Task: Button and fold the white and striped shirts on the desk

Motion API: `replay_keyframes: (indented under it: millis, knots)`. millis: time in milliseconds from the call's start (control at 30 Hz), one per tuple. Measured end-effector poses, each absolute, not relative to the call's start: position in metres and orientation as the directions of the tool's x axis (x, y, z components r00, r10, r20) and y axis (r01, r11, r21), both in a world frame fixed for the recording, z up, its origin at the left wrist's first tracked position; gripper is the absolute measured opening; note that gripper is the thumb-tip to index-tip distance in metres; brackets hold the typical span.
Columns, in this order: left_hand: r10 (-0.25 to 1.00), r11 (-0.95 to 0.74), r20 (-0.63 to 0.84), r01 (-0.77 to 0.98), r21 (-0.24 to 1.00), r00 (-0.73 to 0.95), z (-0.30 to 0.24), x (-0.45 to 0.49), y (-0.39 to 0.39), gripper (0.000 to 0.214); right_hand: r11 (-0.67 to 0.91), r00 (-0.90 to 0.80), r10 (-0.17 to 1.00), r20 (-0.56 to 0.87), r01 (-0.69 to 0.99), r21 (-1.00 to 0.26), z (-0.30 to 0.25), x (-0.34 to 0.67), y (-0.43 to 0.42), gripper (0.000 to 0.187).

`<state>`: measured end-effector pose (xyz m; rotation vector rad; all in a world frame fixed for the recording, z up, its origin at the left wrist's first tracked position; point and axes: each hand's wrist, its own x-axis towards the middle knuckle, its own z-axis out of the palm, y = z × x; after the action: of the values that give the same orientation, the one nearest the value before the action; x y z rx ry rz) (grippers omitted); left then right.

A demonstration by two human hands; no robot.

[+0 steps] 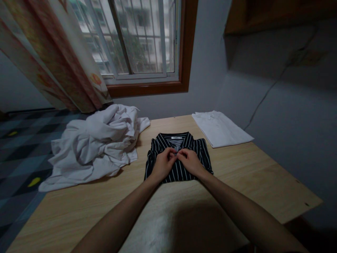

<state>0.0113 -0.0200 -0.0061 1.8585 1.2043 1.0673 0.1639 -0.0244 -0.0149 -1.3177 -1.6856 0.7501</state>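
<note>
A black shirt with white stripes [181, 172] lies folded in the middle of the wooden table, its collar toward the window. My left hand [166, 162] and my right hand [190, 161] meet at the front of the shirt, just below the collar opening. Both hands are closed, thumbs and fingertips pinching the cloth of the shirt front. A button between the fingertips, if there is one, is too small and covered to make out. Inside the collar a pale label shows.
A heap of crumpled white clothes [97, 144] covers the table's left side and hangs toward its edge. At the back right lies a flat folded white garment [221, 128]. The wooden table [252, 175] stands by a window and wall. A cable [265, 95] runs down the right wall.
</note>
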Motion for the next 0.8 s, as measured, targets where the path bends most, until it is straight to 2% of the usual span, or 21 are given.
replay_keyframes:
  millis: [133, 200, 300, 367, 400, 467, 533, 567, 633, 667, 733, 800]
  knots:
    - [0.923, -0.374, 0.29, 0.405, 0.835, 0.254, -0.007, 0.012, -0.02, 0.005, 0.253, -0.05, 0.964, 0.262, 0.483, -0.838, -0.015, 0.162, -0.024, 0.016]
    - [0.925, -0.377, 0.314, 0.403, 0.834, 0.215, -0.005, 0.01, -0.017, 0.003, 0.245, 0.031, 0.957, 0.288, 0.443, -0.862, -0.014, 0.164, -0.023, 0.019]
    - [0.938, -0.31, 0.346, 0.451, 0.837, 0.002, 0.001, 0.004, -0.011, 0.002, 0.203, 0.224, 0.924, 0.31, 0.399, -0.894, -0.007, 0.17, -0.021, 0.022]
    - [0.925, -0.277, 0.368, 0.492, 0.826, -0.097, 0.006, 0.0, -0.008, 0.003, 0.222, 0.213, 0.917, 0.337, 0.431, -0.875, 0.0, 0.177, -0.022, 0.023]
    - [0.925, -0.285, 0.372, 0.516, 0.808, -0.071, 0.01, -0.002, -0.008, 0.004, 0.263, 0.119, 0.926, 0.358, 0.477, -0.839, 0.004, 0.18, -0.024, 0.023]
    - [0.931, -0.361, 0.324, 0.562, 0.744, 0.168, 0.016, -0.005, -0.008, 0.011, 0.398, -0.193, 0.914, 0.357, 0.596, -0.697, 0.012, 0.187, -0.029, 0.024]
    - [0.853, -0.486, 0.203, 0.589, 0.646, 0.48, 0.023, -0.008, -0.009, 0.021, 0.521, -0.456, 0.851, 0.258, 0.684, -0.511, 0.019, 0.194, -0.035, 0.041]
    - [0.793, -0.551, 0.141, 0.598, 0.582, 0.593, 0.025, -0.009, -0.01, 0.025, 0.552, -0.521, 0.83, 0.201, 0.711, -0.435, 0.021, 0.198, -0.037, 0.053]
    - [0.722, -0.64, 0.067, 0.627, 0.444, 0.689, 0.029, -0.013, -0.011, 0.034, 0.559, -0.553, 0.823, 0.13, 0.75, -0.354, 0.024, 0.203, -0.039, 0.065]
    - [0.716, -0.656, 0.051, 0.646, 0.391, 0.696, 0.03, -0.014, -0.012, 0.038, 0.553, -0.549, 0.828, 0.116, 0.761, -0.339, 0.024, 0.206, -0.039, 0.062]
    - [0.721, -0.658, 0.031, 0.67, 0.344, 0.692, 0.031, -0.017, -0.012, 0.039, 0.535, -0.528, 0.841, 0.118, 0.78, -0.326, 0.025, 0.207, -0.038, 0.045]
    - [0.719, -0.661, 0.034, 0.669, 0.339, 0.694, 0.032, -0.019, -0.012, 0.028, 0.509, -0.487, 0.86, 0.151, 0.803, -0.311, 0.023, 0.207, -0.035, 0.028]
